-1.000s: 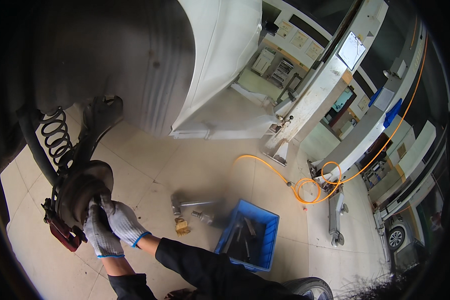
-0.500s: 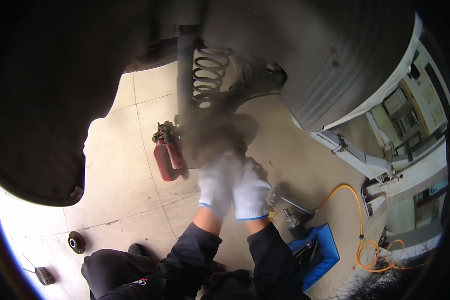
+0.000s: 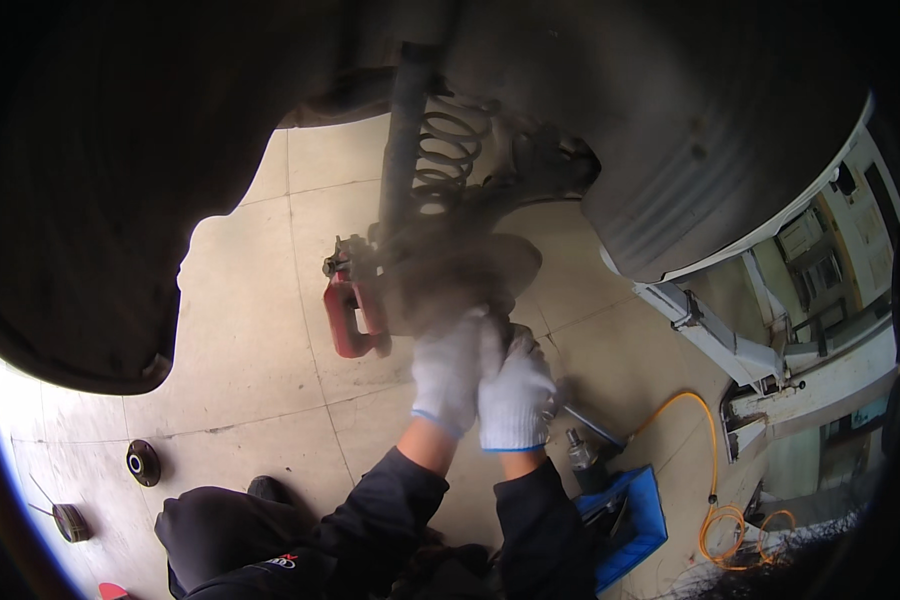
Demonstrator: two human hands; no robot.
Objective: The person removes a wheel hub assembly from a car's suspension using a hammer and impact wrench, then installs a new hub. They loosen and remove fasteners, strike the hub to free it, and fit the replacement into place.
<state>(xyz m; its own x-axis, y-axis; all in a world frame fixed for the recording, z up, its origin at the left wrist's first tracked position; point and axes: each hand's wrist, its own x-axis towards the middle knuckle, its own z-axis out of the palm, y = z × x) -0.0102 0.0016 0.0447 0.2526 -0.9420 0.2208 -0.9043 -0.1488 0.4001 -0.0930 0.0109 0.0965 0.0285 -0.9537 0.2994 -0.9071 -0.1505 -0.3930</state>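
Brake disc [image 3: 515, 262], dark, blurred: at the wheel end of a raised vehicle's suspension, above the floor [image 3: 270, 350], its centre toward the wearer.

Left hand [image 3: 446, 375], white-gloved, blue cuff: at the disc's centre, fingers forward; whether they pinch anything, cannot tell.

Right hand [image 3: 518, 392], gloved alike: close beside the left, fingers bent at the same centre; grip hidden, cannot tell what it closes on. The pairing presumably lets both bear on one spot.

Red brake caliper [image 3: 345, 315]: left of the disc, hanging lower, seemingly set aside so the disc face lies open.

Strut [image 3: 406, 150] and coil spring [image 3: 448, 150]: above, probably supporting the wheel end.

Air tool [image 3: 582, 460], metal-nosed: by the blue bin [image 3: 645, 520], right of the hands, presumably for easy reach.

Orange hose [image 3: 692, 400]: partly looped on the floor, likely slack.

White lift arm [image 3: 710, 335]: reaching beneath the bodywork, apparently to bear weight.

Round dark part [image 3: 143, 463]: on the floor, far left, apart from everything.
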